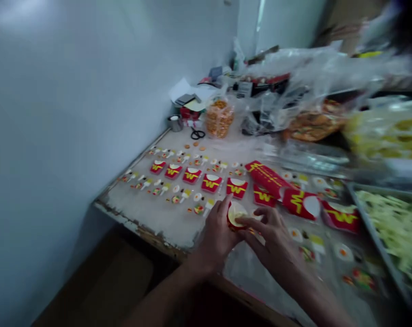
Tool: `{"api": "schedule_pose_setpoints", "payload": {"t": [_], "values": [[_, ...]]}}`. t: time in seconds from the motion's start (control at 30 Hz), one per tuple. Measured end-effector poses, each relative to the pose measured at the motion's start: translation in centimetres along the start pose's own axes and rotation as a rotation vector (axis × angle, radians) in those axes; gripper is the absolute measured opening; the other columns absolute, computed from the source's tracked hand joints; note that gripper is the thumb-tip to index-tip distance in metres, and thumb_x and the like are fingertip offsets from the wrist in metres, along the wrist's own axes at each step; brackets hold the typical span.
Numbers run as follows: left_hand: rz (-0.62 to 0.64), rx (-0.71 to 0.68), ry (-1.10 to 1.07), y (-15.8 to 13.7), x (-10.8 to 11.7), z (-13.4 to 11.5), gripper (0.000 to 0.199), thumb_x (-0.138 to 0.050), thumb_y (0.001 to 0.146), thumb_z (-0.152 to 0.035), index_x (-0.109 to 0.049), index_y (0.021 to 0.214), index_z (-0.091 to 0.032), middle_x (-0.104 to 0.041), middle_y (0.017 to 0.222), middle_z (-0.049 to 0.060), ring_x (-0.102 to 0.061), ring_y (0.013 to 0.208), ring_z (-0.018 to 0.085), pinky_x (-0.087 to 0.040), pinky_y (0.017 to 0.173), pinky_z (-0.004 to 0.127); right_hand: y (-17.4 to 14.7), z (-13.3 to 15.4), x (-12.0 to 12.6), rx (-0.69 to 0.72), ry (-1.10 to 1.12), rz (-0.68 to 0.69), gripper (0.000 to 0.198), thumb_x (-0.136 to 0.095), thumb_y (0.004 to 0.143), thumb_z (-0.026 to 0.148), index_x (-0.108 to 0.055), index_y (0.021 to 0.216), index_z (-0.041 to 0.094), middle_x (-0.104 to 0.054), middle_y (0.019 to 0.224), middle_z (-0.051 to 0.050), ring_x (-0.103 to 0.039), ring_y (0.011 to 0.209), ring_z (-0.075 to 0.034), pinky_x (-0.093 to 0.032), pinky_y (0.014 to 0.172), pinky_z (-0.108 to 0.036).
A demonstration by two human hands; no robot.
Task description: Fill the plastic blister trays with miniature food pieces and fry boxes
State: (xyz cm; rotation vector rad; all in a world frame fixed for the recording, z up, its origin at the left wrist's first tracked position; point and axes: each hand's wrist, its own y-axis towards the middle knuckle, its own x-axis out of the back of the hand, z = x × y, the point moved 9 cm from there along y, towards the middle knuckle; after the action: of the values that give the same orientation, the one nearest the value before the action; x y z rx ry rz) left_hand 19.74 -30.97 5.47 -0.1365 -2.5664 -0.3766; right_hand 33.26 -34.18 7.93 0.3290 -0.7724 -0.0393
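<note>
Near the table's front edge my left hand is wrapped round a small red fries carton, its pale opening turned up towards me. My right hand is closed at the carton's right side, with one fingertip in the opening and another finger along the lower edge. Whether a small piece is between these fingertips cannot be made out. Behind my hands, a row of flattened red cartons with a yellow W runs to the left. Folded stacks of such cartons lie to the right of the row.
Clear plastic packets with small toy-like pieces lie in rows on the worn table. A tray of pale pieces stands at the right. Behind are scissors, a bag of orange pieces, a metal cup and bulky plastic bags.
</note>
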Motion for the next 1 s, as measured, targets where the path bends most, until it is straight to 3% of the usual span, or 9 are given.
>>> {"api": "schedule_pose_setpoints", "payload": {"t": [0.07, 0.17, 0.33, 0.4, 0.5, 0.6, 0.77, 0.9, 1.0], "values": [[-0.043, 0.051, -0.014, -0.6, 3.1, 2.0, 0.085, -0.082, 0.065, -0.027, -0.048, 0.144, -0.023, -0.062, 0.131, 0.012, -0.06, 0.12, 0.03, -0.048, 0.105, 0.044, 0.9, 1.6, -3.3, 0.006, 0.153, 0.059, 0.022, -0.058, 0.092, 0.034, -0.078, 0.102, 0.033, -0.064, 0.111, -0.013, -0.063, 0.096, -0.03, -0.054, 0.081, -0.046], [-0.063, 0.085, -0.025, -0.9, 6.6, 4.1, 0.091, -0.081, 0.062, -0.025, -0.046, 0.146, -0.021, -0.06, 0.136, 0.014, -0.058, 0.125, 0.031, -0.046, 0.109, 0.046, 2.5, 4.2, -8.1, 0.015, 0.356, 0.197, 0.024, -0.053, 0.095, 0.029, -0.076, 0.098, 0.029, -0.068, 0.094, -0.009, -0.066, 0.086, -0.025, -0.054, 0.073, -0.038], [-0.001, 0.038, -0.013, 1.9, 14.4, 8.1, 0.099, -0.084, 0.065, -0.032, -0.039, 0.153, -0.025, -0.055, 0.144, 0.012, -0.054, 0.131, 0.029, -0.047, 0.108, 0.043, 8.6, 7.0, -13.0, 0.02, 0.455, 0.208, 0.024, -0.056, 0.092, 0.032, -0.077, 0.096, 0.022, -0.072, 0.089, -0.008, -0.066, 0.081, -0.024, -0.051, 0.073, -0.036], [-0.039, 0.087, 0.059, 4.5, 19.8, 12.1, 0.085, -0.081, 0.072, -0.036, -0.046, 0.149, -0.025, -0.059, 0.14, 0.011, -0.058, 0.127, 0.027, -0.05, 0.102, 0.04, 12.5, 7.2, -15.1, -0.011, 0.477, 0.202, 0.025, -0.059, 0.09, 0.034, -0.077, 0.098, 0.02, -0.074, 0.087, -0.007, -0.067, 0.079, -0.024, -0.051, 0.071, -0.035], [-0.32, 0.274, 0.357, 8.6, 30.0, 20.0, 0.058, -0.072, 0.082, -0.036, -0.058, 0.135, -0.017, -0.066, 0.13, 0.014, -0.063, 0.119, 0.028, -0.048, 0.105, 0.044, 19.7, 8.5, -19.2, 0.001, 0.448, 0.205, 0.025, -0.06, 0.088, 0.032, -0.078, 0.097, 0.017, -0.075, 0.083, -0.006, -0.067, 0.075, -0.023, -0.049, 0.067, -0.031], [-0.367, 0.304, 0.572, 12.6, 35.7, 25.7, 0.064, -0.071, 0.084, -0.042, -0.055, 0.138, -0.01, -0.06, 0.141, 0.02, -0.055, 0.131, 0.032, -0.04, 0.112, 0.045, 26.8, 12.0, -24.8, 0.06, 0.335, 0.273, 0.027, -0.055, 0.091, 0.027, -0.078, 0.099, 0.016, -0.076, 0.082, -0.005, -0.068, 0.077, -0.02, -0.049, 0.068, -0.027], [-0.181, 0.255, 0.629, 16.0, 35.9, 30.6, 0.091, -0.084, 0.069, -0.051, -0.05, 0.143, -0.011, -0.054, 0.147, 0.022, -0.051, 0.136, 0.036, -0.039, 0.113, 0.044, 34.7, 18.0, -33.4, 0.187, -0.036, 0.32, 0.035, -0.046, 0.094, 0.012, -0.077, 0.109, 0.011, -0.075, 0.11, -0.013, -0.068, 0.1, -0.02, -0.045, 0.082, -0.025], [-0.171, 0.182, 0.584, 16.3, 35.2, 31.8, 0.083, -0.079, 0.074, -0.042, -0.047, 0.146, -0.016, -0.06, 0.143, 0.018, -0.057, 0.13, 0.034, -0.045, 0.108, 0.045, 35.7, 18.4, -38.4, 0.2, -0.11, 0.431, 0.028, -0.052, 0.092, 0.01, -0.078, 0.102, 0.008, -0.074, 0.104, -0.018, -0.068, 0.097, -0.023, -0.046, 0.081, -0.027], [-0.144, 0.127, 0.573, 16.2, 35.3, 31.5, 0.063, -0.073, 0.078, -0.038, -0.058, 0.136, -0.019, -0.062, 0.14, 0.014, -0.059, 0.127, 0.03, -0.045, 0.109, 0.045, 35.0, 18.6, -40.0, 0.249, -0.148, 0.475, 0.021, -0.061, 0.089, 0.013, -0.077, 0.102, 0.011, -0.069, 0.118, -0.021, -0.063, 0.11, -0.029, -0.047, 0.09, -0.035]]}}
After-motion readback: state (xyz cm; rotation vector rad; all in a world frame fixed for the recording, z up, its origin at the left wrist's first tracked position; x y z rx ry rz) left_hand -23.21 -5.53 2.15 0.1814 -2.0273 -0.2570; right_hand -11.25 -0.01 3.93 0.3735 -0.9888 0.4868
